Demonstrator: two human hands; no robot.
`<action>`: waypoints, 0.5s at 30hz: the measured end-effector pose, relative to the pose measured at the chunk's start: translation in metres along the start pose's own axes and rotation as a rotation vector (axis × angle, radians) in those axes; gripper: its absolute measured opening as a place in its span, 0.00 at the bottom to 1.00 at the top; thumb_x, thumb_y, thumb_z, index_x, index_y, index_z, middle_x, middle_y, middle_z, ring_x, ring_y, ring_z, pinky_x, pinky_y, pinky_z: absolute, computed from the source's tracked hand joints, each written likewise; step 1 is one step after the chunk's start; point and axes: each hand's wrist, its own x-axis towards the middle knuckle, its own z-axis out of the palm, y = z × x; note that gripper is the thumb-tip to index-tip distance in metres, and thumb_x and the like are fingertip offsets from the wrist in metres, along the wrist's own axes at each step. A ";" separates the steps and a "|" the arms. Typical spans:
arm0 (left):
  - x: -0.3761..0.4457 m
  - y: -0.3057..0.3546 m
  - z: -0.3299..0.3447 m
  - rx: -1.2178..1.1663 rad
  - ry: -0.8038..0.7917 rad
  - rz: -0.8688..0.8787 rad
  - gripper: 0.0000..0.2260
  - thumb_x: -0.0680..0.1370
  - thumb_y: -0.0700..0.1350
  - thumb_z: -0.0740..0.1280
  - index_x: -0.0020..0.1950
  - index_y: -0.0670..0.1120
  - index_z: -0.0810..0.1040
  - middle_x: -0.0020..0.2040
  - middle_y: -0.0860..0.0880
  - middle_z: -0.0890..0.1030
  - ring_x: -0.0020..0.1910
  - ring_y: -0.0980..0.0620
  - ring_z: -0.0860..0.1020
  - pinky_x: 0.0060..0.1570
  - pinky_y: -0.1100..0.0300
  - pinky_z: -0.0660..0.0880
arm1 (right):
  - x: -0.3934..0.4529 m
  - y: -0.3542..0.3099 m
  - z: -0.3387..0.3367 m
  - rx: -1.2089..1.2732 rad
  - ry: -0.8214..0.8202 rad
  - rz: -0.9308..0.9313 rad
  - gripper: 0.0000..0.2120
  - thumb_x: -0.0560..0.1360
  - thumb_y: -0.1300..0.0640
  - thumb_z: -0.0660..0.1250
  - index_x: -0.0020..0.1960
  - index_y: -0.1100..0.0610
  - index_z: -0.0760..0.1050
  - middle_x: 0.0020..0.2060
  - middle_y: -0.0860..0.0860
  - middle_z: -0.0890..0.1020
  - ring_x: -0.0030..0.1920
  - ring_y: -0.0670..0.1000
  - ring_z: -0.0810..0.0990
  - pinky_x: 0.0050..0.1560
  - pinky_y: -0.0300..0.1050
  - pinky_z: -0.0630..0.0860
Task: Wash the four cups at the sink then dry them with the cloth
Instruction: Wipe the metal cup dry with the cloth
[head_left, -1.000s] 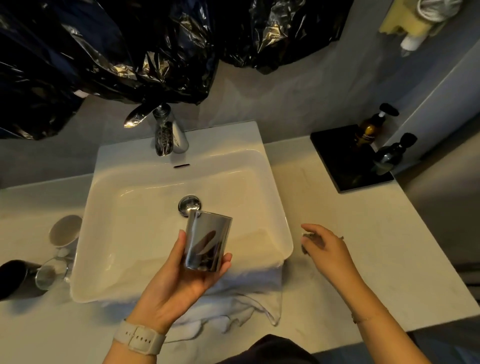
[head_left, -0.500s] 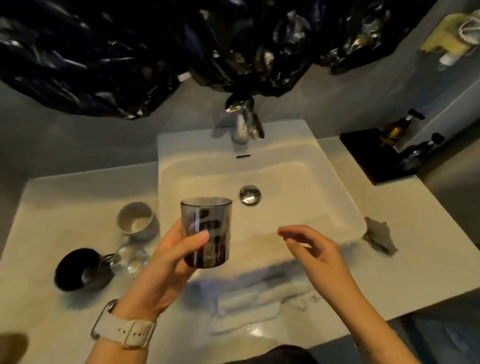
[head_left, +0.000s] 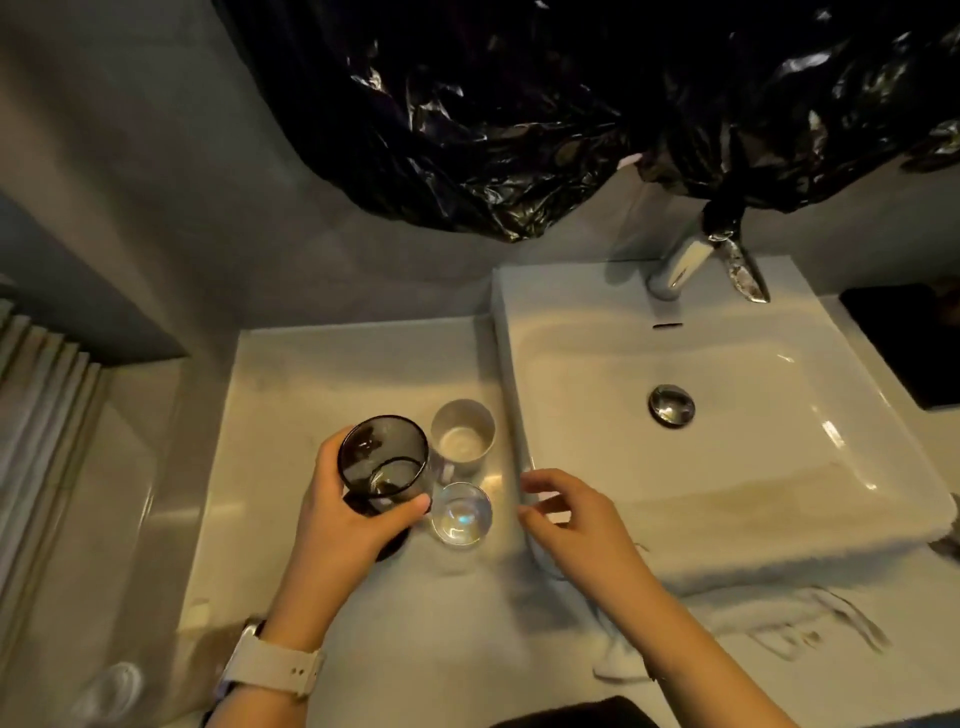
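Head view: left hand (head_left: 358, 512) grips the dark cup (head_left: 383, 457) round its wall, thumb in front, held above the counter (head_left: 322, 374) left of the sink (head_left: 727, 441). Right hand (head_left: 571, 519) hangs empty with fingers loosely spread, near the clear glass (head_left: 461, 513). White cup (head_left: 462, 434) stands just behind the glass. A fourth cup is not plainly visible. The cloth (head_left: 753, 618) lies draped below the sink front.

Judgement: the dark cup looks rigid, smooth, likely slippery if wet, and breakable. A grip round mid-wall is advised, not the rim.
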 end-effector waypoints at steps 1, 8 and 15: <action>0.012 -0.006 -0.002 0.037 0.010 -0.006 0.36 0.63 0.40 0.82 0.66 0.54 0.70 0.59 0.57 0.77 0.58 0.59 0.77 0.49 0.73 0.72 | 0.012 -0.002 0.010 -0.061 -0.008 -0.005 0.17 0.74 0.58 0.70 0.62 0.51 0.76 0.52 0.45 0.80 0.45 0.43 0.80 0.48 0.39 0.77; 0.089 -0.049 -0.001 0.145 0.017 -0.005 0.37 0.63 0.38 0.82 0.65 0.54 0.68 0.59 0.53 0.76 0.59 0.52 0.76 0.51 0.71 0.71 | 0.065 -0.003 0.052 -0.420 -0.077 0.025 0.20 0.72 0.45 0.71 0.58 0.53 0.70 0.51 0.50 0.76 0.45 0.52 0.78 0.39 0.37 0.68; 0.112 -0.078 -0.001 0.130 0.046 -0.059 0.37 0.62 0.38 0.83 0.64 0.53 0.68 0.60 0.51 0.77 0.60 0.50 0.76 0.51 0.70 0.71 | 0.054 0.021 0.079 -0.618 -0.357 -0.028 0.44 0.66 0.40 0.74 0.74 0.48 0.56 0.66 0.49 0.66 0.62 0.54 0.73 0.57 0.48 0.76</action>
